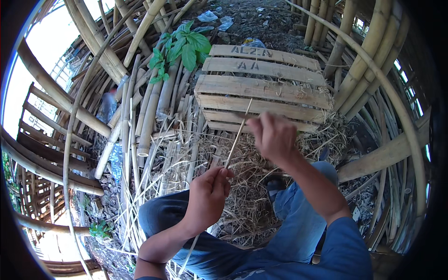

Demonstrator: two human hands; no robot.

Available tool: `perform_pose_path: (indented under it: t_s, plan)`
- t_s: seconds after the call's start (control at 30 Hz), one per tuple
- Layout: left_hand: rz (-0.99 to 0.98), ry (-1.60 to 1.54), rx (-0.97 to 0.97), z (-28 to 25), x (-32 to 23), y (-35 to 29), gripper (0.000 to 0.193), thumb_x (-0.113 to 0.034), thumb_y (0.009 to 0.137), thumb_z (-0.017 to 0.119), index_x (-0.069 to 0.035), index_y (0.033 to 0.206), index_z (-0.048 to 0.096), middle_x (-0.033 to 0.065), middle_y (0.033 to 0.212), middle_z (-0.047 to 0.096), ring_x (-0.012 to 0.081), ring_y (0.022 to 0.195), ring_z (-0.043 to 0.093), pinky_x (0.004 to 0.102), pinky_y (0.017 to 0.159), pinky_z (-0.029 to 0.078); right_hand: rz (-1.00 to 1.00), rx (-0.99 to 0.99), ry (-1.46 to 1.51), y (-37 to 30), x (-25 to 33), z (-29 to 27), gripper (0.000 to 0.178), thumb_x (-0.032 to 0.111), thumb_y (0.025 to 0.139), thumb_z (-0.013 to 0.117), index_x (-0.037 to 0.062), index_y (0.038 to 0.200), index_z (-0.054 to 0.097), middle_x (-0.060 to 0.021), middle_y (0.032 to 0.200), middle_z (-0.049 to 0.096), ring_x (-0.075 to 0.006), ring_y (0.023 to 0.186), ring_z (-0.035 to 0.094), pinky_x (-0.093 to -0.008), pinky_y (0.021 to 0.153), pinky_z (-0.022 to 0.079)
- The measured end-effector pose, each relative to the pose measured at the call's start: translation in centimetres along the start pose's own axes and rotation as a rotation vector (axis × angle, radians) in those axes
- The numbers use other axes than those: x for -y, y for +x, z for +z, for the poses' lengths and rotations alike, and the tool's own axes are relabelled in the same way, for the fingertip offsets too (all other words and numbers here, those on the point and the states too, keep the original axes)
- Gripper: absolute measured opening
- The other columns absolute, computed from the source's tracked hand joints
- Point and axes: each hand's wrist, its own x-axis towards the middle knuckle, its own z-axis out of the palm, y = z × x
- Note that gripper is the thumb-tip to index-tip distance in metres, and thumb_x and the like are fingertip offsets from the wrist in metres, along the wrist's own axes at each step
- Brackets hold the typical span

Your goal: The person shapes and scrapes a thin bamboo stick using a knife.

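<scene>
Seated just in front of a weathered wooden pallet (263, 88), a person pinches the lower end of a thin bamboo strip (237, 137) in the left hand (207, 196); the right hand (273, 135), blurred, is closed around something near the strip's upper part, though exactly what cannot be told. Slanting up toward the pallet, the springy strip could snap, whip free or leave splinters if bent too sharply, and might vanish among the shavings (242, 186) below.
</scene>
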Motion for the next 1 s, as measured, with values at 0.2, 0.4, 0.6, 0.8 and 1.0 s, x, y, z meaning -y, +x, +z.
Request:
perform_pose_path:
  t_s: [0.2, 0.4, 0.6, 0.8, 1.0]
  plan:
    - [-0.005, -0.031, -0.012, -0.7, 0.8, -0.2, 0.023, -0.013, 0.097, 0.045, 0.003, 0.092, 0.061, -0.0021, 0.055, 0.044, 0.0031, 0.049, 0.037, 0.0223, 0.045, 0.031, -0.003, 0.046, 0.028, -0.3, 0.5, 0.0, 0.049, 0.045, 0.098, 0.031, 0.0125, 0.065, 0.047, 0.0028, 0.044, 0.039, -0.0085, 0.031, 0.034, -0.0274, 0.027, 0.029]
    - [0.049, 0.034, -0.065, -0.5, 1.2, 0.0, 0.023, -0.013, 0.097, 0.046, 0.004, 0.091, 0.061, -0.0002, 0.054, 0.046, 0.0038, 0.049, 0.039, 0.023, 0.045, 0.033, -0.157, 0.038, 0.141, -1.7, 2.9, -0.2, 0.045, 0.041, 0.098, 0.037, 0.0108, 0.065, 0.047, 0.0006, 0.045, 0.042, -0.0131, 0.034, 0.042, -0.0306, 0.03, 0.034]
    - [0.062, 0.098, -0.06, -0.6, 1.2, -0.2, 0.022, -0.012, 0.097, 0.046, 0.003, 0.092, 0.061, 0.0, 0.054, 0.047, 0.0041, 0.048, 0.04, 0.023, 0.045, 0.034, 0.128, 0.172, 0.001, -0.3, 0.4, 0.2, 0.045, 0.04, 0.098, 0.036, 0.0094, 0.068, 0.048, -0.0022, 0.047, 0.047, -0.0143, 0.033, 0.044, -0.0294, 0.031, 0.037]
    - [0.028, 0.039, -0.038, -0.5, 0.4, -0.9, 0.024, -0.013, 0.098, 0.044, 0.003, 0.091, 0.06, -0.0034, 0.055, 0.043, 0.0041, 0.052, 0.038, 0.021, 0.048, 0.031, 0.31, 0.192, -0.177, 1.3, -5.0, 1.4, 0.056, 0.047, 0.099, 0.027, 0.0088, 0.065, 0.05, 0.001, 0.044, 0.039, -0.0113, 0.031, 0.034, -0.0269, 0.029, 0.031]
    - [0.043, -0.043, -0.108, -1.9, 1.0, 0.3, 0.026, -0.017, 0.099, 0.042, 0.002, 0.091, 0.059, -0.0043, 0.056, 0.04, 0.0018, 0.047, 0.03, 0.0192, 0.043, 0.024, 1.324, 0.489, 1.21, 1.3, -8.4, -1.8, 0.046, 0.037, 0.098, 0.035, -0.0032, 0.092, 0.055, -0.0022, 0.066, 0.047, -0.0094, 0.055, 0.043, -0.0213, 0.047, 0.034]
